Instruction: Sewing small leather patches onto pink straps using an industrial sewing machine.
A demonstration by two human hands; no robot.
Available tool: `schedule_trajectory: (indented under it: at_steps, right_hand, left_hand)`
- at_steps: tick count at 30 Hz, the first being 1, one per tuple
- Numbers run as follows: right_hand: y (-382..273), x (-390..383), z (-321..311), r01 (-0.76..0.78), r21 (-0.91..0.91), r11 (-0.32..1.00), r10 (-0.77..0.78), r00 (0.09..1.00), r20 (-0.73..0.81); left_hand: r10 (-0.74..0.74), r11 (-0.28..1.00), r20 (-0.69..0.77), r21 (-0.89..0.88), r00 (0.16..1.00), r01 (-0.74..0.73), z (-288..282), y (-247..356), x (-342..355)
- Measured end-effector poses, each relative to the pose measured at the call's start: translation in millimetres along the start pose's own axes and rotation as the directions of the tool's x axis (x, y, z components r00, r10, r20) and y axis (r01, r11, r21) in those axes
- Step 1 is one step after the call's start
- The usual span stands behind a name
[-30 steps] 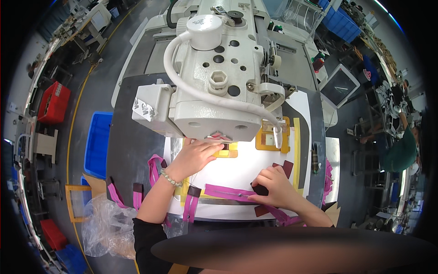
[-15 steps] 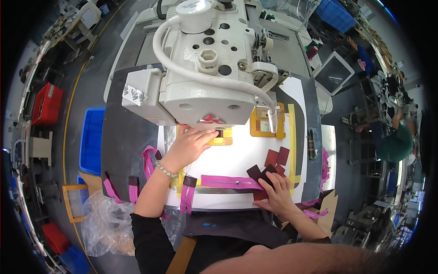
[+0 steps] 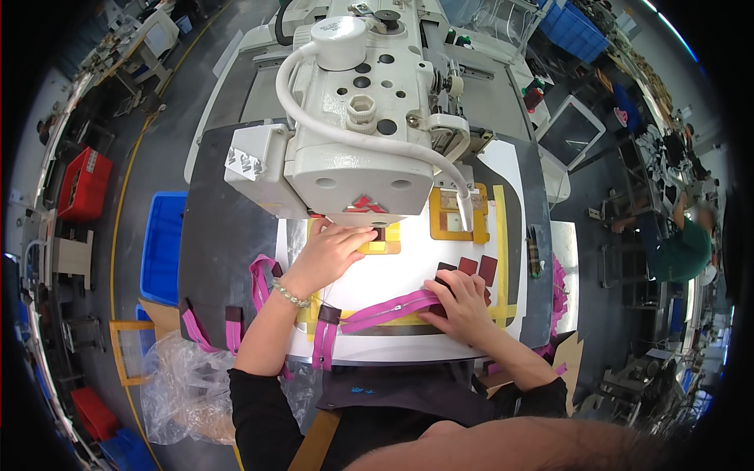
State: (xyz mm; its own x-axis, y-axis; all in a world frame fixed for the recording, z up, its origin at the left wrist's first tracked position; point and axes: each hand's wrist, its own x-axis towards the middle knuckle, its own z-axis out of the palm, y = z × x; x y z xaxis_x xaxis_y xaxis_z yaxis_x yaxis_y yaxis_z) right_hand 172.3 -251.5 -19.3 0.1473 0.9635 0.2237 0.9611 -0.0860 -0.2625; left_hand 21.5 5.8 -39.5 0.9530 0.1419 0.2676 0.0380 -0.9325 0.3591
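My left hand [image 3: 330,251] lies with extended fingers on a small yellow template [image 3: 382,245] under the white sewing-machine head [image 3: 361,173]; the fingertips are partly hidden. My right hand [image 3: 459,310] has bent fingers round the right end of a magenta zipper strip [image 3: 377,312], touching a dark tab partly hidden beneath them. Several red and dark tabs [image 3: 487,269] lie just above that hand. A short zipper with a dark tab [image 3: 323,349] hangs over the front edge of the white board [image 3: 385,275]. More magenta zippers [image 3: 194,330] lie to the left.
A yellow frame [image 3: 481,212] sits right of the machine head. A blue bin [image 3: 161,247], a red crate [image 3: 82,184] and clear plastic bags [image 3: 177,392] are at the left. A screen [image 3: 570,129] stands right. A co-worker in green [image 3: 679,251] is at the far right.
My right hand has shifted slightly up and left since half a second ago, and the zipper's right end now sits higher, angled upward. My left hand stays on the template.
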Motion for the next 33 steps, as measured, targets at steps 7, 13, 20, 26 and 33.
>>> schedule_trajectory:
  at_steps: [7, 13, 20, 26, 33]
  right_hand:
    - [-2.9, 32.4, 14.6, 0.22, 0.022, 0.975, -0.22, 0.975, -0.01]
    - [-8.9, 38.1, -11.7, 0.054, 0.499, 0.865, -0.124, 0.986, 0.108]
    - [26.5, 62.1, -19.3, -0.115, 0.273, 0.955, 0.116, 0.993, 0.014]
    - [60.7, 68.0, -5.2, -0.263, 0.361, 0.895, 0.224, 0.964, 0.146]
    - [58.6, 71.8, -11.8, -0.276, 0.439, 0.855, 0.264, 0.96, 0.09]
  left_hand:
    - [-0.029, 0.999, 0.006, -0.036, 1.0, 0.029, 2.1, -2.5, 1.0]
    - [-0.058, 0.994, 0.009, -0.091, 0.998, 0.058, -0.6, -2.2, 1.3]
    - [-0.076, 0.994, 0.081, -0.072, 0.994, 0.082, -1.8, -1.8, 0.4]
    - [-0.055, 0.993, 0.014, -0.103, 0.998, 0.056, 2.8, -3.8, 0.2]
    - [-0.051, 0.994, 0.0, -0.099, 0.999, 0.051, 2.0, -4.1, -0.3]
